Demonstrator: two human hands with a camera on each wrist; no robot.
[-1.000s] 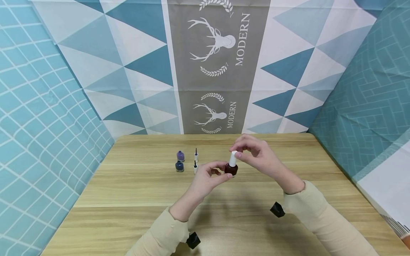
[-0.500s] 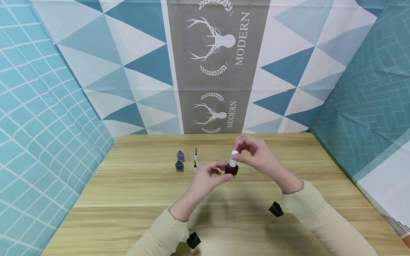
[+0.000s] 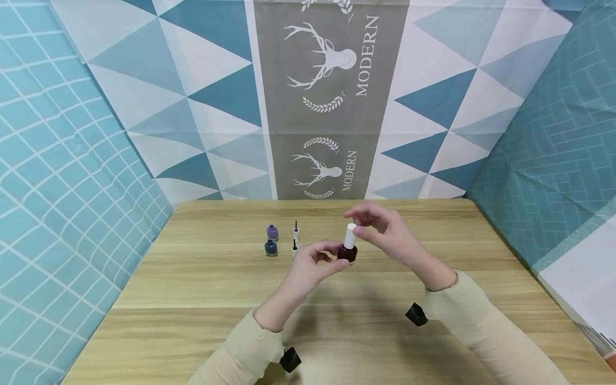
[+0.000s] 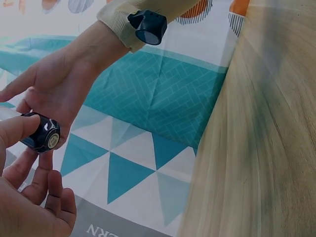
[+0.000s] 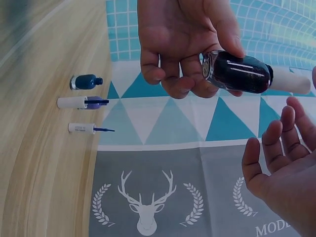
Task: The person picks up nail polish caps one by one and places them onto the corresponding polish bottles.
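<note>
A dark red nail polish bottle with a white cap is held above the wooden table. My left hand pinches the bottle's glass body between thumb and fingers. The cap sits on the bottle's neck, pointing up and slightly tilted. At the cap is my right hand, its thumb tip close against the side. The right hand's fingers are loosely bent and spread away from the cap in the right wrist view.
Farther back on the table stand an uncapped purple bottle and an uncapped blue bottle. Beside them, two white brush caps stand brush up, the nearer partly behind the left hand. Patterned cloth walls border the table.
The right hand's fingers have loosened from the white cap and opened outward, after holding it half a second ago. The left hand and bottle stay nearly in place.
</note>
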